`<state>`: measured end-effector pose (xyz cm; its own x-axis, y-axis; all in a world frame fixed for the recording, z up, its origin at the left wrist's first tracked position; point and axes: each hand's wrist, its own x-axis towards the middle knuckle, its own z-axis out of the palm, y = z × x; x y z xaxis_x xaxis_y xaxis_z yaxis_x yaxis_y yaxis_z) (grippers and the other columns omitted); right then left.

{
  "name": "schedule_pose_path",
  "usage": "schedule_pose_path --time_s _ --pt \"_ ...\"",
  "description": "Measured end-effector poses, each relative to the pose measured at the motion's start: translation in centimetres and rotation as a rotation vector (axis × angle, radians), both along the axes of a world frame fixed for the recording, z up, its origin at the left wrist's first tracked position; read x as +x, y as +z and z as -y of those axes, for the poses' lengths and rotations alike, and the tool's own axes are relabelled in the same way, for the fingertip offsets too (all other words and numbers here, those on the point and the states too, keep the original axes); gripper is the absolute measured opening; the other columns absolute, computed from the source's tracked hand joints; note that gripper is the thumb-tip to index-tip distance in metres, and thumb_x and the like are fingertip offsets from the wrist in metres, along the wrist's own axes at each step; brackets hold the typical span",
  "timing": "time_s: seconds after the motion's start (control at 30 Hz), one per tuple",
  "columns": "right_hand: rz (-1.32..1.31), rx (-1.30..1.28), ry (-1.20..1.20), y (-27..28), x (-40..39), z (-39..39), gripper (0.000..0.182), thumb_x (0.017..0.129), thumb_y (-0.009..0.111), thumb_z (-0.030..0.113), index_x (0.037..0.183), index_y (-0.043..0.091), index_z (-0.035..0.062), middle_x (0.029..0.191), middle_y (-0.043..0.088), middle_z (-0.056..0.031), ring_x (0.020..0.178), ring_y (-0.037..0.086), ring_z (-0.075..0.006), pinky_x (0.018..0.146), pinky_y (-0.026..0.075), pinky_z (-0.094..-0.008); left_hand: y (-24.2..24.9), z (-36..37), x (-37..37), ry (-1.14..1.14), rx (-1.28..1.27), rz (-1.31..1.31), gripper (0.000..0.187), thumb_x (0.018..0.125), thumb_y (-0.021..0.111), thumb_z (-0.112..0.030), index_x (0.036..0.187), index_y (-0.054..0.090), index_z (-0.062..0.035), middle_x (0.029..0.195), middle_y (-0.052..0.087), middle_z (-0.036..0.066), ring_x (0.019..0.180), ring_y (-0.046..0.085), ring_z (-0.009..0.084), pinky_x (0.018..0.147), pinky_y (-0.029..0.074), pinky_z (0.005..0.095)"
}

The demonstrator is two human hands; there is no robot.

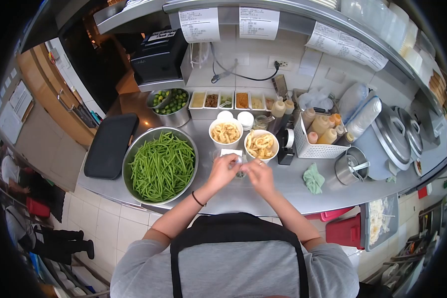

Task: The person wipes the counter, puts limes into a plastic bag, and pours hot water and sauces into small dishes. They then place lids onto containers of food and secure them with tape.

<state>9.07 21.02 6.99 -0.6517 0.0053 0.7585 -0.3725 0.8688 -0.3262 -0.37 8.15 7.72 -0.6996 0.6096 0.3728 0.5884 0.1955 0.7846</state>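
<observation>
My left hand (pixel 224 170) and my right hand (pixel 259 176) meet over the counter's front half, fingers pinched together. Between the fingertips is something small and pale or see-through, too small to make out. Below them sits a small clear cup (pixel 240 175), mostly hidden by my fingers. Just beyond my hands stand two white paper tubs of curled golden fried pieces, a left tub (pixel 225 143) and a right tub (pixel 261 158). A white paper slip (pixel 231 152) lies before the left tub. White round lids (pixel 245 119) are stacked behind.
A steel bowl of green beans (pixel 161 169) fills the left, beside a black tray (pixel 111 145) and a pot of limes (pixel 174 111). To the right stand a basket of sauce bottles (pixel 317 147), a green cloth (pixel 313 178) and a steel pot (pixel 351 169). Order tickets (pixel 259 23) hang overhead.
</observation>
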Motion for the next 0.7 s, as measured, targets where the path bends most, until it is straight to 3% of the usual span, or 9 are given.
schedule_pose_path --time_s 0.07,0.17,0.27,0.37,0.43,0.47,0.5,0.63,0.7 --pt "0.353 -0.855 0.051 -1.1 -0.8 -1.1 0.005 0.078 0.059 0.004 0.083 0.059 0.0043 0.077 0.061 -0.0043 0.063 0.056 -0.0119 0.057 0.045 -0.0266 0.6 0.1 0.7 -0.017 0.084 0.012 0.014 0.069 0.066 -0.006 0.079 0.06 0.0023 0.076 0.062 0.016 0.07 0.063 0.0264 0.062 0.049 0.0318" --pt "0.399 -1.188 0.222 -0.5 -1.8 -2.0 0.008 0.081 0.059 0.006 0.088 0.06 0.0019 0.079 0.061 -0.0008 0.067 0.053 -0.0061 0.06 0.045 -0.0223 1.9 0.3 2.0 -0.063 0.071 -0.05 0.016 0.069 0.068 -0.007 0.078 0.059 0.0021 0.076 0.061 0.015 0.071 0.061 0.0253 0.063 0.047 0.0307" --pt "0.449 -1.185 0.29 1.9 -1.4 -1.3 0.013 0.084 0.057 0.007 0.093 0.059 -0.0006 0.076 0.06 -0.0028 0.065 0.054 -0.0082 0.062 0.044 -0.0213 2.3 0.3 1.7 -0.057 0.039 -0.191 0.019 0.068 0.07 -0.009 0.075 0.057 0.0026 0.077 0.06 0.013 0.075 0.06 0.02 0.064 0.045 0.0295" --pt "0.457 -1.235 0.387 2.9 -1.3 -1.7 0.015 0.082 0.055 0.004 0.096 0.059 0.0007 0.086 0.059 -0.0036 0.078 0.054 -0.0094 0.07 0.045 -0.0234 3.5 1.6 1.0 -0.114 0.061 0.174 0.013 0.07 0.069 -0.005 0.077 0.06 0.0021 0.082 0.06 0.009 0.08 0.059 0.0146 0.067 0.045 0.028" --pt "0.409 -1.269 0.409 3.1 -1.3 -1.9 0.018 0.081 0.054 0.0 0.098 0.058 0.0021 0.094 0.059 -0.0044 0.086 0.053 -0.0099 0.076 0.044 -0.0252 5.2 2.4 1.2 -0.382 0.309 0.627 0.008 0.073 0.066 0.0 0.08 0.063 0.0009 0.088 0.059 0.005 0.084 0.057 0.0122 0.07 0.045 0.0268" --pt "0.412 -1.064 0.531 3.1 -1.3 -1.8 0.02 0.08 0.054 -0.001 0.1 0.057 0.0027 0.1 0.055 -0.005 0.093 0.05 -0.0101 0.079 0.043 -0.0251 5.6 2.7 1.3 -0.43 0.331 0.714 0.011 0.073 0.064 0.004 0.083 0.064 0.0005 0.091 0.058 0.003 0.083 0.056 0.0119 0.073 0.044 0.0251" --pt "0.412 -0.855 0.643 3.1 -1.3 -1.6 0.023 0.079 0.054 -0.002 0.101 0.057 0.0033 0.106 0.052 -0.0056 0.1 0.047 -0.0102 0.081 0.041 -0.025 5.8 2.8 1.3 -0.442 0.325 0.714 0.011 0.073 0.064 0.004 0.083 0.064 0.0005 0.091 0.058 0.003 0.083 0.056 0.0119 0.073 0.044 0.0251" --pt "0.379 -0.992 0.569 2.3 -1.5 0.0 0.024 0.077 0.059 0.0 0.1 0.054 0.0037 0.098 0.046 -0.0031 0.092 0.047 -0.0127 0.077 0.04 -0.0263 5.2 2.8 0.4 -0.372 0.387 0.588 0.009 0.073 0.063 0.005 0.081 0.062 0.0009 0.09 0.054 0.002 0.081 0.054 0.0105 0.075 0.043 0.024" --pt "0.362 -1.025 0.483 3.4 -1.0 1.6 0.018 0.077 0.061 0.003 0.095 0.056 0.0039 0.095 0.046 -0.0032 0.085 0.047 -0.0139 0.075 0.04 -0.0262 4.3 2.5 -0.4 -0.132 0.467 0.518 0.014 0.068 0.065 0.005 0.081 0.063 -0.0003 0.084 0.057 0.002 0.082 0.052 0.0108 0.077 0.041 0.024"
